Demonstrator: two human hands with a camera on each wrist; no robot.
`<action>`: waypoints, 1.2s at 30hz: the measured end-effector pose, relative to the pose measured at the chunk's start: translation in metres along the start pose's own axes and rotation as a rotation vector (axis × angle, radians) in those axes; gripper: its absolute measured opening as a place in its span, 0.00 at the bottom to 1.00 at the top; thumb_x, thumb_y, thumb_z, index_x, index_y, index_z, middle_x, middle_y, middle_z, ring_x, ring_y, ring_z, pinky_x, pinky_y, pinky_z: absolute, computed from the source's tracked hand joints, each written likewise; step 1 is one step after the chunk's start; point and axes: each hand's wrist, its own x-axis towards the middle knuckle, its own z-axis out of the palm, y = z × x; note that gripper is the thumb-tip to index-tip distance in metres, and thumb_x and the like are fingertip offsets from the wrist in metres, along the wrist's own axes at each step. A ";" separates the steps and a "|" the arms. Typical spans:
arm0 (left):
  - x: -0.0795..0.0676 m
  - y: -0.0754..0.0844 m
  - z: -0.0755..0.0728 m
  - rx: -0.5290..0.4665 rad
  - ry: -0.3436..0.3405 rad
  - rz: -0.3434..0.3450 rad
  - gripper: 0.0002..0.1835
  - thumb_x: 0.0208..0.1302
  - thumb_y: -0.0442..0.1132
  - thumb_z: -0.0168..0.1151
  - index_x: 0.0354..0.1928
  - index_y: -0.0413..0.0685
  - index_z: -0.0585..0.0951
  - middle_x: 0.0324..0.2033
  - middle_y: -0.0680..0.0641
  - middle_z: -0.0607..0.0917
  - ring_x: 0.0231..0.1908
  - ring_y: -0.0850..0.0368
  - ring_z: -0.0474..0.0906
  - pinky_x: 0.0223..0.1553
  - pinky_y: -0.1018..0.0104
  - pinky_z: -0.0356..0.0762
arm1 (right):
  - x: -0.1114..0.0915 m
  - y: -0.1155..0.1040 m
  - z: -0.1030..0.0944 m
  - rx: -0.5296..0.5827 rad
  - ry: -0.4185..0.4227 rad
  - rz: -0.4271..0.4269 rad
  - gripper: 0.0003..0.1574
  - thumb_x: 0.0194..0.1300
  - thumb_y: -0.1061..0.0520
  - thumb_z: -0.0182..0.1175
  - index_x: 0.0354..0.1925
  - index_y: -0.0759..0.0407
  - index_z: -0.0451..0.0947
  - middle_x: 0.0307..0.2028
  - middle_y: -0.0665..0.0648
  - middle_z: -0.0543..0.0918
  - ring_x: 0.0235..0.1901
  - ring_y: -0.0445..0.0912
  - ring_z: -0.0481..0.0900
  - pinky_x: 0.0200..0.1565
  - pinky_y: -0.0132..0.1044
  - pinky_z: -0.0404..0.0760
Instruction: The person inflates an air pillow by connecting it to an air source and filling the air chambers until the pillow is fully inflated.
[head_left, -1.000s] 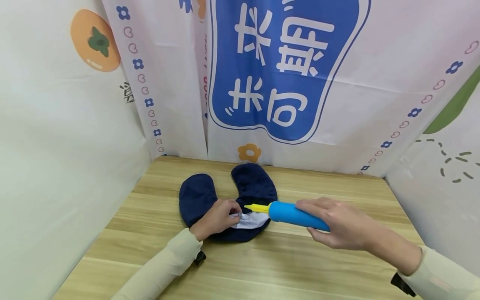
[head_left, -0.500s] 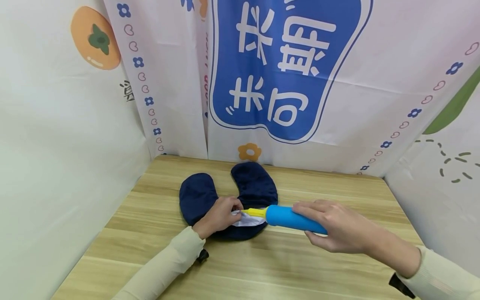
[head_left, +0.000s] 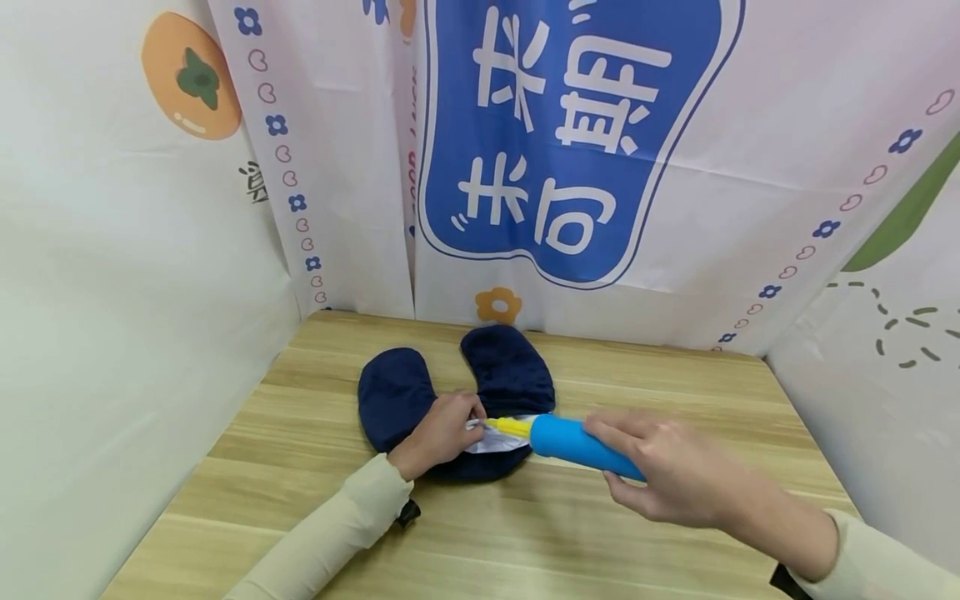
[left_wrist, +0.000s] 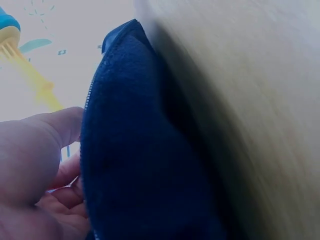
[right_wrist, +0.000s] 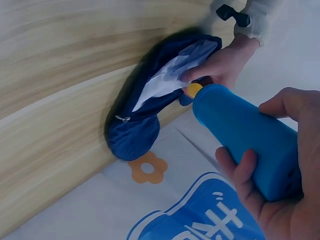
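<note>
A dark blue U-shaped neck pillow (head_left: 393, 392) lies flat on the table, its zipper unzipped along the curved base. White inner bladder (head_left: 497, 443) shows through that opening. My left hand (head_left: 441, 433) rests over the base and pinches a bit of the bladder at the opening; the pinched part is mostly hidden by the fingers. My right hand (head_left: 675, 471) grips a blue hand pump (head_left: 573, 442), thumb on one side and fingers on the other. The pump's yellow nozzle (head_left: 512, 427) points left, its tip right at the left fingertips. In the right wrist view, a zipper pull (right_wrist: 122, 118) hangs at the opening's end.
The pillow lies toward the back of a wood-grain table (head_left: 600, 542). Behind it hangs a printed cloth (head_left: 360, 167) with a blue sign and an orange flower. Pale cloth walls (head_left: 150, 275) stand at both sides.
My right hand has brought the pump slightly left and down, so the nozzle tip now meets the left fingertips. The left hand has shifted slightly right, still pinching the bladder.
</note>
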 end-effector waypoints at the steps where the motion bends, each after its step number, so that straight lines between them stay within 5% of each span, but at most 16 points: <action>1: 0.000 0.001 0.000 0.002 0.002 -0.007 0.04 0.62 0.31 0.69 0.38 0.47 0.87 0.38 0.50 0.87 0.36 0.59 0.79 0.41 0.61 0.82 | -0.001 -0.003 0.000 -0.004 0.000 0.003 0.39 0.56 0.53 0.77 0.65 0.58 0.80 0.57 0.57 0.88 0.46 0.51 0.91 0.43 0.46 0.92; 14: 0.000 0.013 0.007 0.019 0.090 -0.072 0.04 0.59 0.30 0.71 0.36 0.43 0.88 0.38 0.46 0.89 0.40 0.51 0.85 0.46 0.53 0.86 | -0.001 -0.033 0.003 -0.036 -0.038 0.105 0.37 0.59 0.51 0.75 0.64 0.61 0.81 0.57 0.61 0.88 0.46 0.55 0.92 0.40 0.48 0.92; 23: 0.002 0.015 0.008 -0.006 0.194 -0.127 0.03 0.57 0.31 0.74 0.33 0.45 0.89 0.32 0.48 0.90 0.30 0.59 0.80 0.36 0.63 0.82 | -0.004 -0.051 0.022 -0.134 0.132 0.016 0.38 0.49 0.55 0.78 0.58 0.68 0.82 0.53 0.63 0.88 0.42 0.53 0.90 0.33 0.42 0.91; 28: 0.004 0.014 0.007 -0.026 0.224 -0.129 0.03 0.56 0.32 0.72 0.32 0.47 0.88 0.29 0.51 0.88 0.26 0.62 0.76 0.32 0.68 0.77 | -0.005 -0.050 0.025 -0.154 0.196 -0.033 0.40 0.43 0.56 0.79 0.57 0.69 0.83 0.51 0.63 0.89 0.39 0.52 0.91 0.32 0.41 0.91; 36: 0.003 0.010 0.003 -0.071 0.228 -0.047 0.03 0.58 0.31 0.72 0.32 0.47 0.87 0.29 0.53 0.86 0.29 0.63 0.76 0.34 0.69 0.77 | -0.006 -0.025 0.019 -0.029 0.146 -0.001 0.42 0.47 0.56 0.80 0.62 0.63 0.81 0.53 0.60 0.90 0.42 0.51 0.92 0.36 0.42 0.92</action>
